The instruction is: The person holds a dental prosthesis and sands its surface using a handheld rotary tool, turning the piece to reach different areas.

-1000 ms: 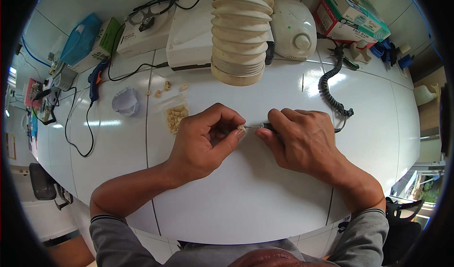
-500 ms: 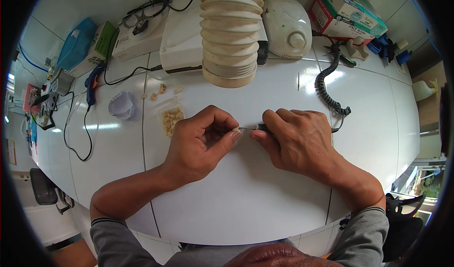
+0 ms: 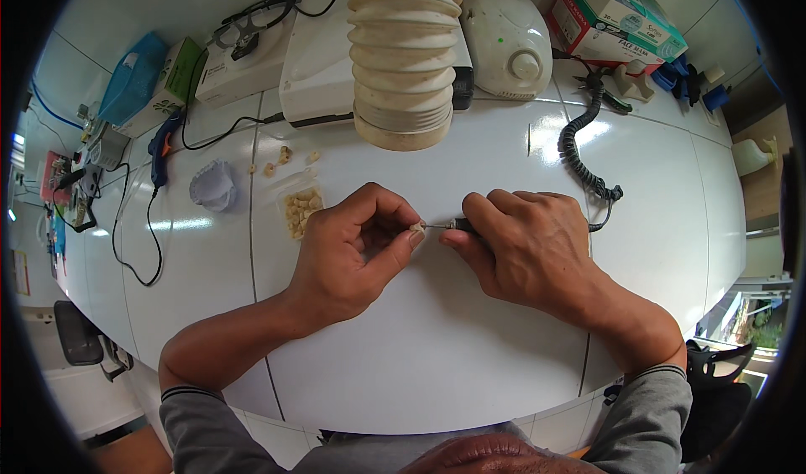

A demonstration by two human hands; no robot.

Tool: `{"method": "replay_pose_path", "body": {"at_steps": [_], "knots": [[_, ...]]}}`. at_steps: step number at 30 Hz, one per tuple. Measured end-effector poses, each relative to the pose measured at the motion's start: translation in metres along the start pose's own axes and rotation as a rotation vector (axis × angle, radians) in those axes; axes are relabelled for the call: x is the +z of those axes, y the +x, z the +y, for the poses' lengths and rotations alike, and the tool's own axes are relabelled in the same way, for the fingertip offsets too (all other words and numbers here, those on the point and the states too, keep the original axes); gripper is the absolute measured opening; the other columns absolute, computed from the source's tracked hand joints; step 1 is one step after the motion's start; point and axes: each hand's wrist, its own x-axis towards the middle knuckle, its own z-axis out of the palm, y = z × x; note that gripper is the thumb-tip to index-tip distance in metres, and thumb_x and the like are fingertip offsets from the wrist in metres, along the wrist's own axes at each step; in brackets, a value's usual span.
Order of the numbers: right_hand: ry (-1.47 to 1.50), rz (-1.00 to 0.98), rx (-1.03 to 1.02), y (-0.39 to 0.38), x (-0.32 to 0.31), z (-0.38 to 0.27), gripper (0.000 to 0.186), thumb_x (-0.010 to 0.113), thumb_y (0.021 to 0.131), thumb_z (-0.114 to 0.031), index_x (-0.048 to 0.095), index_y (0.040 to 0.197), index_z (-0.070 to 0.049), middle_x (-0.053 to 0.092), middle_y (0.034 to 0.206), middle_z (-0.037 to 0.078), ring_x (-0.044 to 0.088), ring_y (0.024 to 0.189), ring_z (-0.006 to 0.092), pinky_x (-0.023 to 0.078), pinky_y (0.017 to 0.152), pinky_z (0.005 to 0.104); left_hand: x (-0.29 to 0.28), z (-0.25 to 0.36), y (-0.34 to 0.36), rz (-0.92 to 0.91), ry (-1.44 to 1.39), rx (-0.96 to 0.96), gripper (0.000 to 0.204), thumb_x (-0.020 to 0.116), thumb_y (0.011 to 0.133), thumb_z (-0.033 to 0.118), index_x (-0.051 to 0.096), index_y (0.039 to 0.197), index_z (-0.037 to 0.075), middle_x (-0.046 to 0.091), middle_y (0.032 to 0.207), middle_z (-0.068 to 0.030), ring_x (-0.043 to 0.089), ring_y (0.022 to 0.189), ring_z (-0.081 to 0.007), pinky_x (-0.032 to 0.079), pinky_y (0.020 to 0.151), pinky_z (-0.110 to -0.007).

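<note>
My left hand (image 3: 344, 251) pinches a small cream-coloured tooth (image 3: 417, 229) between thumb and fingertips. My right hand (image 3: 533, 247) is closed round a black rotary handpiece (image 3: 461, 225), its thin metal bur pointing left. The bur's tip meets the tooth or is right beside it; the exact contact is too small to tell. Just beyond my left hand lies a clear pack (image 3: 295, 183) holding several similar cream teeth (image 3: 300, 212). A few loose pieces (image 3: 285, 154) lie behind it, and a whitish dental cast (image 3: 213, 186) is farther left.
A wide ribbed hose (image 3: 403, 71) hangs over the far middle of the white table (image 3: 420, 348). Behind right stand a cream control unit (image 3: 508, 46) and stacked boxes (image 3: 617, 29). The coiled black cable (image 3: 573, 151) lies right; a corded blue tool (image 3: 161, 155) lies left.
The view has shifted very slightly. Both hands keep nearly the same pose, with the tooth and handpiece still held close together.
</note>
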Motion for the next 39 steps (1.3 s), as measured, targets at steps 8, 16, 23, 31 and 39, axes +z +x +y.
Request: {"method": "replay_pose_path", "body": {"at_steps": [8, 16, 23, 31, 39], "knots": [[-0.012, -0.01, -0.016, 0.0004, -0.0011, 0.0003, 0.04, 0.072, 0.106, -0.045, 0.065, 0.086, -0.011, 0.068, 0.068, 0.008, 0.071, 0.057, 0.0317, 0.05, 0.05, 0.0439, 0.0005, 0.0021, 0.0001, 0.006, 0.013, 0.011, 0.017, 0.072, 0.107, 0.0, 0.063, 0.121, -0.001, 0.072, 0.112, -0.0067, 0.068, 0.098, -0.0079, 0.058, 0.087, -0.025], [-0.011, 0.011, -0.018, -0.0004, 0.001, 0.0008, 0.041, 0.073, 0.106, -0.046, 0.065, 0.085, -0.012, 0.068, 0.067, 0.007, 0.071, 0.057, 0.0313, 0.049, 0.05, 0.0439, 0.0013, 0.0009, -0.0004, 0.023, 0.014, 0.002, 0.015, 0.072, 0.108, 0.0, 0.064, 0.12, -0.001, 0.073, 0.11, -0.007, 0.069, 0.091, -0.0077, 0.058, 0.08, -0.024], [-0.004, -0.03, -0.016, 0.0006, -0.0019, 0.0011, 0.041, 0.072, 0.106, -0.046, 0.066, 0.085, -0.011, 0.068, 0.067, 0.008, 0.071, 0.057, 0.032, 0.049, 0.05, 0.0445, 0.0001, 0.0011, -0.0005, 0.016, 0.035, 0.002, 0.015, 0.072, 0.108, 0.0, 0.064, 0.121, -0.001, 0.073, 0.111, -0.0064, 0.069, 0.093, -0.0076, 0.059, 0.08, -0.024], [0.041, 0.001, 0.022, 0.0023, -0.001, 0.0035, 0.042, 0.069, 0.108, -0.044, 0.066, 0.085, -0.01, 0.069, 0.068, 0.008, 0.07, 0.057, 0.0334, 0.049, 0.05, 0.0458, 0.0026, 0.0029, -0.0002, 0.03, -0.009, 0.023, 0.017, 0.073, 0.107, -0.001, 0.064, 0.122, -0.001, 0.071, 0.109, -0.0047, 0.067, 0.092, -0.0062, 0.056, 0.078, -0.023], [0.055, 0.007, 0.012, 0.0027, -0.0018, 0.0041, 0.042, 0.07, 0.108, -0.043, 0.065, 0.084, -0.01, 0.069, 0.067, 0.007, 0.068, 0.056, 0.0332, 0.047, 0.049, 0.0459, -0.0003, 0.0016, -0.0006, 0.005, 0.009, 0.01, 0.018, 0.075, 0.106, -0.001, 0.064, 0.119, 0.0, 0.071, 0.112, -0.0059, 0.067, 0.096, -0.0066, 0.056, 0.082, -0.023]]}}
